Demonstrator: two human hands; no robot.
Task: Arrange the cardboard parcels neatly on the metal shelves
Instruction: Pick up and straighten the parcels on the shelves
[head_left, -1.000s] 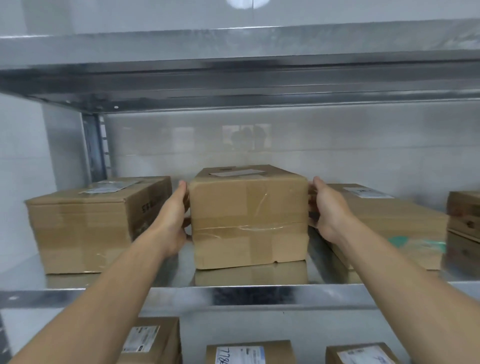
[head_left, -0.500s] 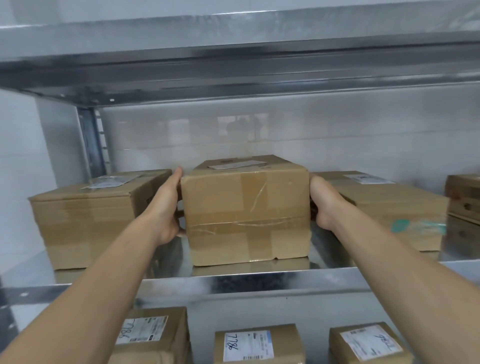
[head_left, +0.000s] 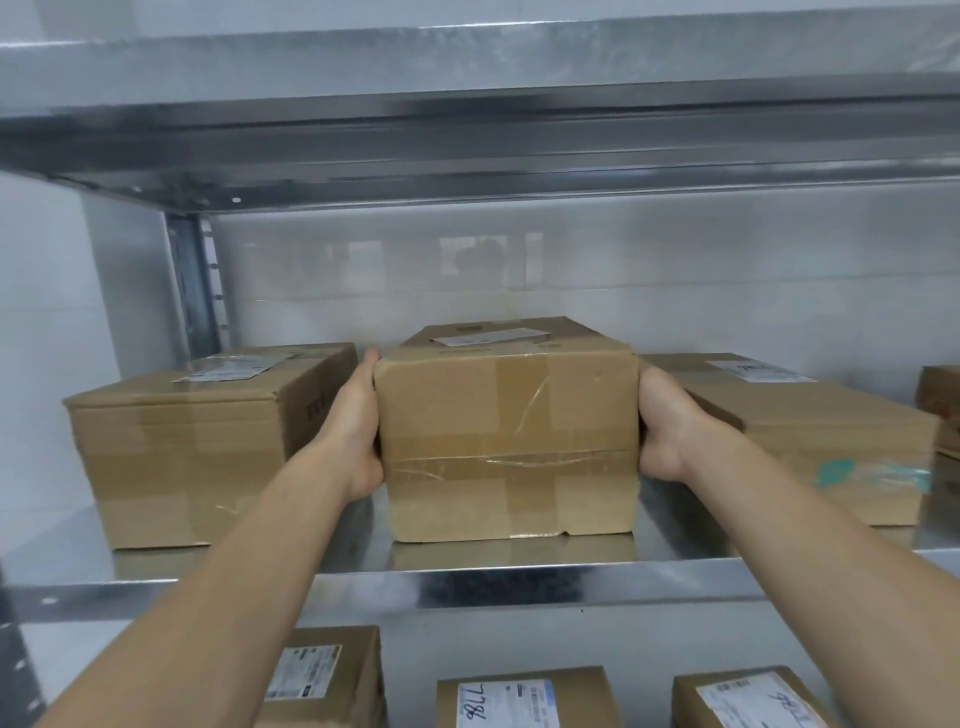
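Head view: taped middle parcel (head_left: 506, 447) set on the metal shelf (head_left: 519, 577), near its front lip, white label on top. Left grip (head_left: 356, 426) flat against its left face, fingers straight up to the top edge. Right grip (head_left: 662, 426) pressed on the right face, fingers hidden behind the cardboard; curled or straight, cannot tell. Flanked by a left parcel (head_left: 182, 452) and a lower right parcel (head_left: 831, 431), each just beside a hand. Below, three labelled boxes (head_left: 524, 699) in a row.

Two hands: left hand (head_left: 356, 431), right hand (head_left: 667, 426); two shelves (head_left: 519, 584); six whole parcels (head_left: 506, 441); right-edge stack (head_left: 943, 400) cut off.
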